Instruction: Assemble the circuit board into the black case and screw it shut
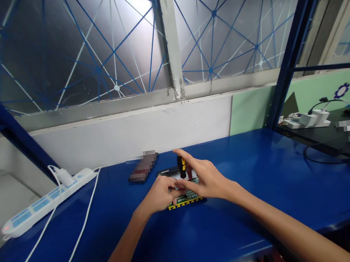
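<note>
A small flat device [184, 200] with a green face and a yellow-and-black striped edge lies on the blue table [264, 171]. My left hand [160, 195] rests on its left side, fingers curled and pressed against it. My right hand [202, 179] hovers over its right side, forefinger stretched out, the other fingers bent down toward the device. A small screwdriver [182, 166] with a black and yellow handle stands just behind my right hand. I cannot see whether any finger grips it. A dark phone-like object [143, 169] lies behind the left hand.
A white power strip [42, 202] with a plugged charger and white cables lies at the table's left. A blue steel frame stands at both sides. To the right, a dark table carries white adapters [309, 119] and black cables. A wall and patterned window rise behind.
</note>
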The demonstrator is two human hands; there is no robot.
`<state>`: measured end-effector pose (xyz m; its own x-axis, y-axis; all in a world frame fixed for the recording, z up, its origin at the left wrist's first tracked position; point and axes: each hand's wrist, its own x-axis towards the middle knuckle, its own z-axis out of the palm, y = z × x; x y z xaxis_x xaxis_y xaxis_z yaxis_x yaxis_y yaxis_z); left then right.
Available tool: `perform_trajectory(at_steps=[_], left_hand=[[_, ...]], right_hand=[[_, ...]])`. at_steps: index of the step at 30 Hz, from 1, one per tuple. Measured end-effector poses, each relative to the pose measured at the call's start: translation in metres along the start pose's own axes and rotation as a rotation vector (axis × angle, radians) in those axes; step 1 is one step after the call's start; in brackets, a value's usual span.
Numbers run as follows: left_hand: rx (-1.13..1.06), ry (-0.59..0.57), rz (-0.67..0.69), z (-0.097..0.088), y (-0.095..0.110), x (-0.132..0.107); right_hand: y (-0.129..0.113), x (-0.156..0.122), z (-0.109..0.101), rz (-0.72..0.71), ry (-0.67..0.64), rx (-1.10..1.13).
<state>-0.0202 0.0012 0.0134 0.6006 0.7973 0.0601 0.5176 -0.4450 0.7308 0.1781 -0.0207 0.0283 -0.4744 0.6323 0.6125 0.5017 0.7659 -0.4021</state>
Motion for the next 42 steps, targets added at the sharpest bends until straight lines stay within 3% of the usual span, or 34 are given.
perform_trajectory(at_steps=[9, 19, 24, 36, 42], left_hand=[[-0.016, -0.013, 0.046, 0.0, -0.009, 0.001], [-0.103, 0.129, -0.047, 0.001, -0.004, 0.003], [-0.145, 0.193, -0.08, 0.004, -0.006, 0.005], [-0.061, 0.256, 0.011, -0.001, 0.004, 0.001], [-0.056, 0.371, 0.097, 0.002, 0.003, 0.003]], right_hand=[[0.004, 0.001, -0.001, 0.046, 0.013, 0.088], [0.025, 0.006, -0.004, 0.315, 0.341, 0.468], [0.024, 0.007, -0.005, 0.321, 0.405, 0.502], [0.021, 0.008, -0.008, 0.326, 0.449, 0.53], [0.02, 0.009, -0.009, 0.321, 0.478, 0.501]])
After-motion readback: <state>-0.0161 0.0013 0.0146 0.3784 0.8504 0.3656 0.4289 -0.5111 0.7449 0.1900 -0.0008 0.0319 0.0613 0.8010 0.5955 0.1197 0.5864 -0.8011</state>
